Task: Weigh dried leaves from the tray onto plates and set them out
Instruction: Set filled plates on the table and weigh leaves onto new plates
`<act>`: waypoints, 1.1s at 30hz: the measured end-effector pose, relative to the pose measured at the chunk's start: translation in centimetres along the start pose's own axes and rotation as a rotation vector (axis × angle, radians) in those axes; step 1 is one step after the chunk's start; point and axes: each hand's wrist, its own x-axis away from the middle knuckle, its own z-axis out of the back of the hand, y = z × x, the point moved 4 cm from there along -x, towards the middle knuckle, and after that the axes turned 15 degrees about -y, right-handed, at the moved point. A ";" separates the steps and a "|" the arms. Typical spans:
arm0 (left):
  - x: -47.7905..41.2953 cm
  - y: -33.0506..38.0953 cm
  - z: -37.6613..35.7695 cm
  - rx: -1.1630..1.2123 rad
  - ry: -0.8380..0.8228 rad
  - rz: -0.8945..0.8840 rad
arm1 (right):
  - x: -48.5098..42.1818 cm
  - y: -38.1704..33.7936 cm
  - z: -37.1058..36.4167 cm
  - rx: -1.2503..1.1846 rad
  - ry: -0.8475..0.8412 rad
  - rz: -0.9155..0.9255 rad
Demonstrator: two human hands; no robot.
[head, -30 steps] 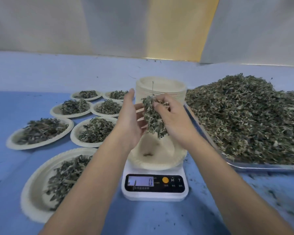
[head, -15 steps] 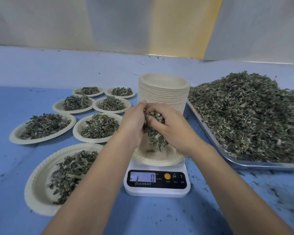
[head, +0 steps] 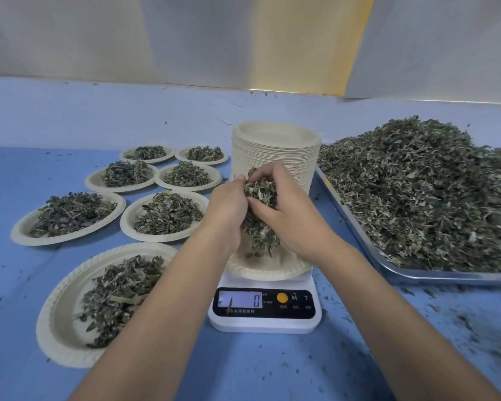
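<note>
While both hands cupped one clump of leaves (head: 262, 218) just above the plate (head: 269, 272) on the scale (head: 265, 322), the readout (head: 240, 298) showed 0, so prob. none of the load's weight had landed; only a few scraps lay in the dish. The left hand (head: 226, 206) had its fingers curled round the clump's left side, and the right hand (head: 289, 215) wrapped the right side w/ fingers bent over the top. It was held btwn two palms, I'd say, b/c loose dry bits would spill from a one-handed pinch. Keeping it low over the plate's middle looked meant to keep crumbs inside the rim & off the scale's deck. The tray (head: 417, 274) sat just right of the scale w/ its big heap (head: 417, 192) of leaves, a short reach for the right hand. The stack of empty plates (head: 275, 146) stood directly behind the scale, close to the tray's corner; touching or not, couldn't tell. Seven filled plates (head: 45, 322) lay to the left in rough pairs on the blue table (head: 272, 371), away from the tray, prob. so done portions didn't mix w/ raw stock. Next step, at a guess: loosen the fingers slowly, watch the number, add or pick off pinches. Risk: a sudden drop could overshoot or scatter bits.
</note>
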 end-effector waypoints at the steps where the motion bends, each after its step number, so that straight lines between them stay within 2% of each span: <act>1: 0.1 0.0 0.0 -0.028 0.011 -0.006 | 0.0 -0.1 0.0 0.017 0.000 -0.001; 11: 0.3 0.3 0.5 -0.037 0.084 -0.043 | 0.1 0.2 1.0 0.016 0.001 -0.054; 14: 0.1 0.6 1.3 0.029 0.096 -0.048 | 0.1 0.6 1.3 0.032 0.018 -0.109; 19: -0.3 1.4 2.2 0.096 0.118 -0.066 | 0.2 1.3 1.0 0.080 -0.060 -0.195; 24: 0.0 1.9 1.9 0.238 0.056 -0.092 | 0.0 1.7 0.6 -0.050 -0.109 -0.268; 33: 0.6 2.4 2.2 0.324 0.056 -0.113 | 0.2 1.5 0.3 -0.041 -0.163 -0.213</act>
